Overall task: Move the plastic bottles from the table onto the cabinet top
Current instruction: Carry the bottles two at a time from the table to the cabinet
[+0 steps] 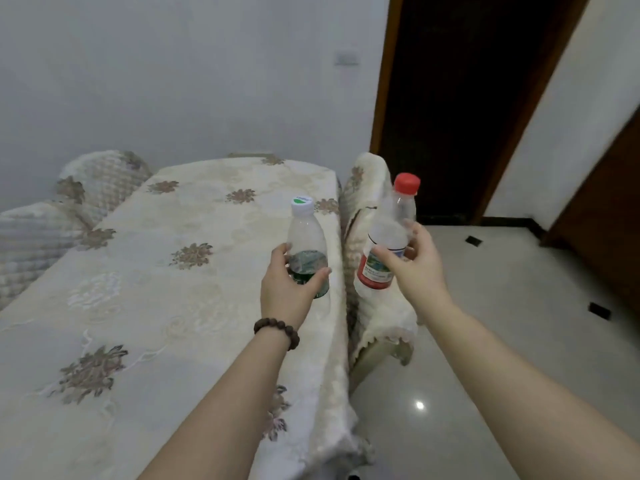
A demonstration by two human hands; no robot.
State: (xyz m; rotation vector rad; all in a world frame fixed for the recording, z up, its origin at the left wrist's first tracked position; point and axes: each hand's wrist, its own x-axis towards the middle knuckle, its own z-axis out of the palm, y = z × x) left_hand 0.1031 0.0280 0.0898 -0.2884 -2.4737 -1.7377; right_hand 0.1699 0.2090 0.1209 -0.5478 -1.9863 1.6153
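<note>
Head view:

1. The left hand (289,287), with a brown beaded bracelet (277,331) on its wrist, is wrapped around the lower body of a clear plastic bottle with a white cap and green label (306,244); thumb on the left side, fingers curled round the right.
2. That bottle stands upright, near the right edge of the table covered by a cream floral embroidered cloth (156,271). Whether its base touches the cloth or is just lifted cannot be told, as the hand hides it.
3. The right hand (412,268) grips a clear plastic bottle with a red cap and red-and-white label (384,244) around its middle, thumb in front and fingers behind.
4. This second bottle is in the air, tilted with its cap toward 1 o'clock, off the table and in front of a chair draped in a cream quilted cover (367,306).
5. From the green-label bottle, the red-cap bottle sits at 3 o'clock, apart from it.
6. More covered chairs (90,188) stand at 10 o'clock from the table's middle.
7. A dark doorway with a wooden frame (457,98) opens at 1 o'clock, above a glossy pale tiled floor (502,358).
8. A wall switch plate (346,58) sits on the white wall at 12 o'clock.
</note>
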